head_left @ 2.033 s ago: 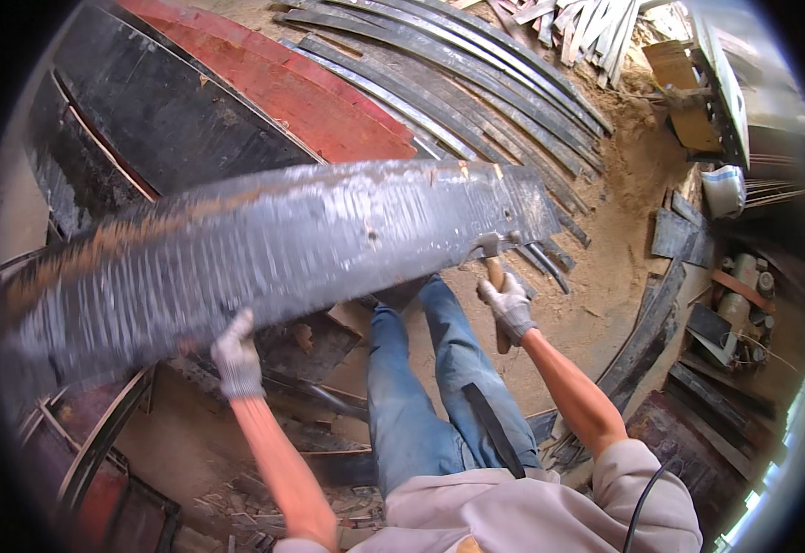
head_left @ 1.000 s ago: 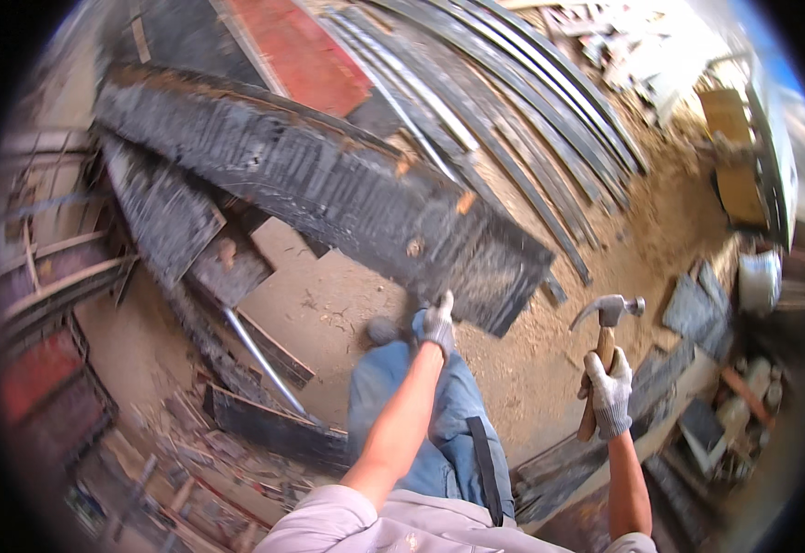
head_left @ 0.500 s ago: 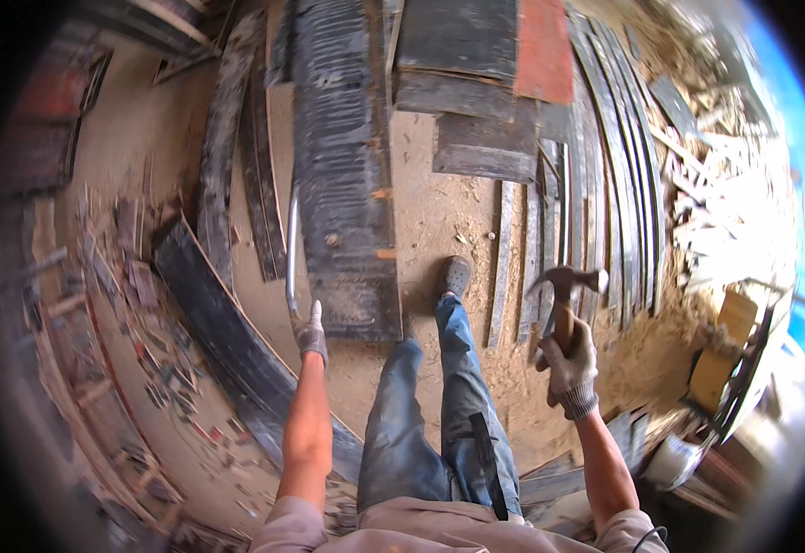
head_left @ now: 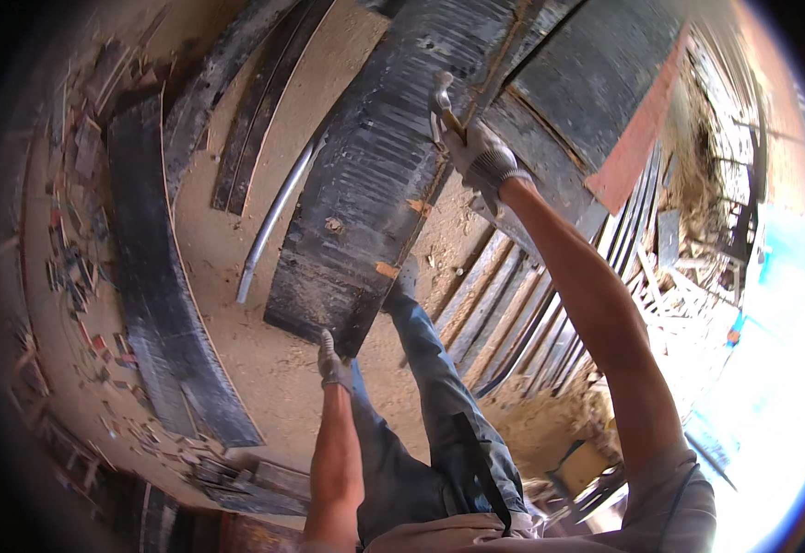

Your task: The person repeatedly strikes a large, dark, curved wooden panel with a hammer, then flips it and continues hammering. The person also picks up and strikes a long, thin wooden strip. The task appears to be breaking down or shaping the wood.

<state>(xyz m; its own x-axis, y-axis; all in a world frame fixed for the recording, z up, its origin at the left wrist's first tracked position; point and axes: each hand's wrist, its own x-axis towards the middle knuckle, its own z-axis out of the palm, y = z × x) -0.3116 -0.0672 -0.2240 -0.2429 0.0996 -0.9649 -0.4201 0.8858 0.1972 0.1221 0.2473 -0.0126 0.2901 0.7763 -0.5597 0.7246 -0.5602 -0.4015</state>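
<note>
In the gloved fist of my right hand (head_left: 478, 155) is a claw hammer (head_left: 441, 95). Its metal head is over the right side of a long, dark, streaked board (head_left: 365, 203); whether it touches cannot be told. My left hand (head_left: 334, 364), also gloved, is at the near end of that board, with one digit stretched forward and the other fingers mostly hidden. Nothing shows in its grip, and contact with the board is unclear. A bent metal pipe (head_left: 278, 214) lies along the board's left side.
Dark planks (head_left: 167, 267) lie to the left amid scattered wood scraps. On the right are wide black panels (head_left: 596, 83), a red panel (head_left: 637, 170) and a row of narrow strips (head_left: 504, 304). My right foot (head_left: 407, 275) is beside the board's right edge.
My right hand has swung the hammer from my right side forward and left to the board. The view has turned, so the board now slants. My left hand appears nearer the board's right corner.
</note>
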